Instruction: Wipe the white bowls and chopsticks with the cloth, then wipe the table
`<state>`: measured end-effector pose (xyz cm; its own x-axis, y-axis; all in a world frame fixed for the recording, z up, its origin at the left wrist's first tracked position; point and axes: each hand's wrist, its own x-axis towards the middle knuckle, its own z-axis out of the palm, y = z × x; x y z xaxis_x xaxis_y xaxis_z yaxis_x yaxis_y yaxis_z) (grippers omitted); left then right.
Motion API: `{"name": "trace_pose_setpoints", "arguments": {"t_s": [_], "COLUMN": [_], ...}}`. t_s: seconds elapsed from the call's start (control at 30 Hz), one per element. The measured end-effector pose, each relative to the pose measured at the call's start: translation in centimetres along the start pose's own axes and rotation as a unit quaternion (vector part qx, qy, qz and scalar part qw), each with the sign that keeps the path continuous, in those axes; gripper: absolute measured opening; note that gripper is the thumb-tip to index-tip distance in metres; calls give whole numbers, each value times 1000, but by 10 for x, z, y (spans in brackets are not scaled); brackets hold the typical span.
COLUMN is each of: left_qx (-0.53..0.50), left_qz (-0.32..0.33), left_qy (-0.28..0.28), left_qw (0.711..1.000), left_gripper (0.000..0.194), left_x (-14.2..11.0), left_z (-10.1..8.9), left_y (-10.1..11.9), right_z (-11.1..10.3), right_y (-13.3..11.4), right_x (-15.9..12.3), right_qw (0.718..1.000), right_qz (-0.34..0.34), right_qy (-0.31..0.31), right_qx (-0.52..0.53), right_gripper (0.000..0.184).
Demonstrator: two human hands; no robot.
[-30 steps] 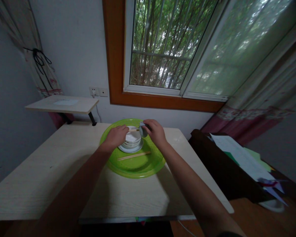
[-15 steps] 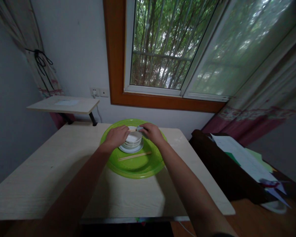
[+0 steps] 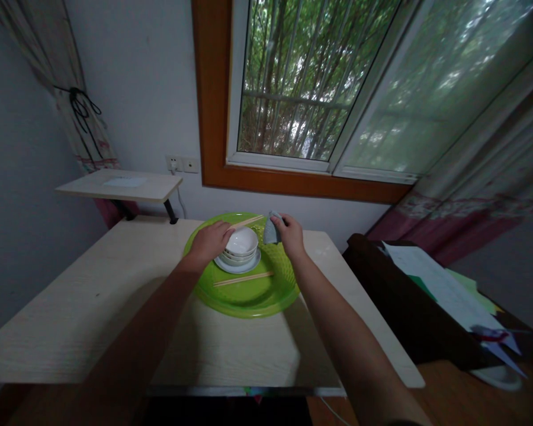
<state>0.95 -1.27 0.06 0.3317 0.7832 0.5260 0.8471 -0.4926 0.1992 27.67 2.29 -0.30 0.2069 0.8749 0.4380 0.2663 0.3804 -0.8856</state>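
A large green plastic basin (image 3: pixel 249 309) stands on the table. Inside it several white bowls (image 3: pixel 241 242) are stacked on a white plate (image 3: pixel 237 269). My left hand (image 3: pixel 211 241) is closed on a pair of wooden chopsticks (image 3: pixel 247 222), which point right above the bowls. My right hand (image 3: pixel 289 232) pinches a grey cloth (image 3: pixel 272 229) that hangs down over the right side of the basin, apart from the chopsticks. Another pair of chopsticks (image 3: pixel 243 279) lies in the basin in front of the plate.
A small raised shelf (image 3: pixel 151 190) with a paper on it is at the table's back left. The wooden table (image 3: pixel 115 319) extends to the left and front. Right of it, papers (image 3: pixel 426 272) lie on a dark brown surface.
My right hand has moved right and up with the cloth, away from the chopsticks. The chopsticks in my left hand now show along their length, raised above the bowls.
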Motion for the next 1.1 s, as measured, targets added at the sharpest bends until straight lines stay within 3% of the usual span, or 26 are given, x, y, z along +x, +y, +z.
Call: {"name": "trace_pose_setpoints", "arguments": {"t_s": [0.13, 0.3, 0.53, 0.7, 0.8, 1.1], "left_qx": [-45, -65, -76, -130, -144, -193], "left_qz": [7, 62, 92, 51, 19, 33], "left_qy": [28, 7, -39, -42, -73, -100], "left_qw": [999, 996, 992, 989, 987, 976], "left_gripper": [34, 36, 40, 38, 34, 32], "left_x": [2, 4, 4, 2, 1, 0], "left_z": [1, 6, 12, 8, 3, -3], "left_y": [2, 4, 5, 3, 4, 9], "right_z": [7, 19, 22, 17, 15, 17], "right_y": [-5, -15, -11, -9, -10, -17], "right_x": [-5, -15, -17, -11, -9, -12], "right_qw": [991, 979, 973, 972, 969, 951], "right_qz": [35, 46, 96, 106, 112, 132], "right_qy": [-87, -167, -158, -99, -70, -112], "right_qx": [90, 102, 142, 187, 208, 258], "right_gripper": [42, 41, 44, 42, 41, 42]}}
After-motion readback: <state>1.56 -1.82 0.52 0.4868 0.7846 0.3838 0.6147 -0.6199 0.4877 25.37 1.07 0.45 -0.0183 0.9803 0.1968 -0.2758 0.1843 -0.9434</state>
